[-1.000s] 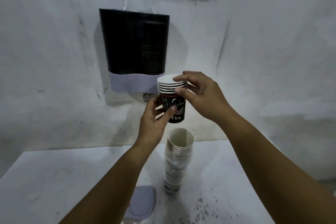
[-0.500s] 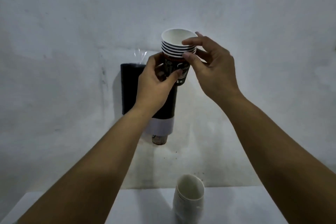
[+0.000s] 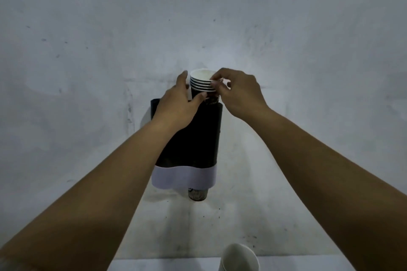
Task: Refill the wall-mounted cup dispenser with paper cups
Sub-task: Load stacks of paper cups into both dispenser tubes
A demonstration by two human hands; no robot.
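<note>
Both hands (image 3: 176, 103) (image 3: 240, 92) pinch cup stack (image 3: 203, 82) at dispenser (image 3: 193, 138) top (wall close behind).

Paper cups (image 3: 203, 82) white-rimmed; dispenser (image 3: 198, 136) glossy black plastic; wall (image 3: 88, 50) rough, matt.
</note>
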